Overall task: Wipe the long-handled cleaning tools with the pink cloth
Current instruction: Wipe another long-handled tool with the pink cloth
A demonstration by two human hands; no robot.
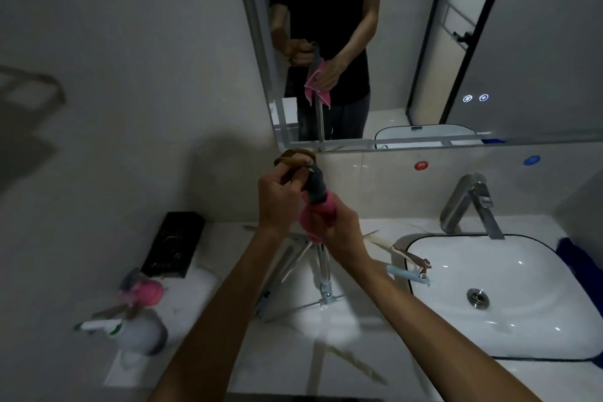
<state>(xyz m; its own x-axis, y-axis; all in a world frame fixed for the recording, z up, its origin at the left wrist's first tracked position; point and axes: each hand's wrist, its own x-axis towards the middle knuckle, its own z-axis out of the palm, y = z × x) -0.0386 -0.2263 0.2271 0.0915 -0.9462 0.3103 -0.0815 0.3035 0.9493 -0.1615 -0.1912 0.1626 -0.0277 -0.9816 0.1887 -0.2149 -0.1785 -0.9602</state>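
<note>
Fingers (329, 222) grip pink cloth (318, 215); tool (324, 268) seemingly upright.

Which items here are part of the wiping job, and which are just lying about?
In the job:
- pink cloth, wrapped round the tool by the right hand
- long-handled tool, upright, its top held by the left hand

Lying about:
- black box
- spray bottle
- small brushes at the sink rim
- faucet

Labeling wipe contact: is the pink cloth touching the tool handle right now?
Touching. The head view shows the right hand gripping the pink cloth wrapped round the tool handle, just below the dark grip; no gap shows between them.
</note>
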